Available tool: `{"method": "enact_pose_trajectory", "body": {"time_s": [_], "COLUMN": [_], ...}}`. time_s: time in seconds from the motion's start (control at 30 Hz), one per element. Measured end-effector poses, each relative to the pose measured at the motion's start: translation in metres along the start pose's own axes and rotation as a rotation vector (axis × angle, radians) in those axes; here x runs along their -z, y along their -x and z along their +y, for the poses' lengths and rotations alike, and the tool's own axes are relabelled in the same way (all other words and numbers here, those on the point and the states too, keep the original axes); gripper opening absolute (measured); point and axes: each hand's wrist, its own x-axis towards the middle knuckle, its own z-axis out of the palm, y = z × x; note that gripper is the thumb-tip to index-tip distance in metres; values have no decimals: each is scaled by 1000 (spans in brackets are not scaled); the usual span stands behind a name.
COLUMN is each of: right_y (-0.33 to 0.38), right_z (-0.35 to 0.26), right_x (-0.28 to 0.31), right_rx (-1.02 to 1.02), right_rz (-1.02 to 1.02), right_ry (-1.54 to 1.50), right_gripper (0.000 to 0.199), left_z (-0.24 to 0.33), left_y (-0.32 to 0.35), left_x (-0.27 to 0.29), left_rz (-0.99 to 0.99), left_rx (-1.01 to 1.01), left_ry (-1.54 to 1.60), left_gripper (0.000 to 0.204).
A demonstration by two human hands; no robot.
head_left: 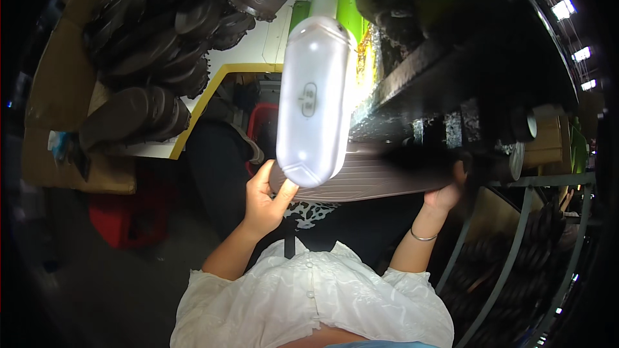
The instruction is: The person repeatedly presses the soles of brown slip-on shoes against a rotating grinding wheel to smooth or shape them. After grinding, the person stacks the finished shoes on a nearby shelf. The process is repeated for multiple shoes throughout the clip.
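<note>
A long, dark brown shoe sole (380, 180) with fine ridges along its side lies across in front of me, held between both hands. My left hand (265, 200) is closed on its left end, the thumb on the near side. At the right end my right hand (446, 194) grips it, its fingertips partly lost in deep shadow. A bright white oval lamp (314, 103) hangs over the left part of the sole and hides some of it. The sole's far side runs into the dark beneath the black machine (445, 71).
Many dark brown soles with ragged edges (148, 58) are heaped on a white, yellow-edged table (248, 67) at the left. A red crate (126, 216) stands below. To the right is a metal rack (525, 232) holding more dark pieces, with a cardboard box (543, 138) behind.
</note>
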Motion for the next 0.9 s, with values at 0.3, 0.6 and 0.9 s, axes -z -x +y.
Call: {"method": "enact_pose_trajectory", "body": {"time_s": [0.3, 0.6, 0.9], "right_y": [-12, 16, 68], "right_z": [2, 18, 60], "right_x": [-23, -95, -112], "right_rx": [6, 27, -90], "right_rz": [-48, -65, 3], "right_ry": [-89, -286, -254], "right_gripper": [54, 52, 47], "left_z": [-16, -23, -3], "left_y": [7, 37, 36], "left_x": [6, 48, 97], "left_rz": [-3, 157, 287], "left_rx": [141, 84, -126], "left_ry": [68, -67, -214], "left_gripper": [29, 37, 37]}}
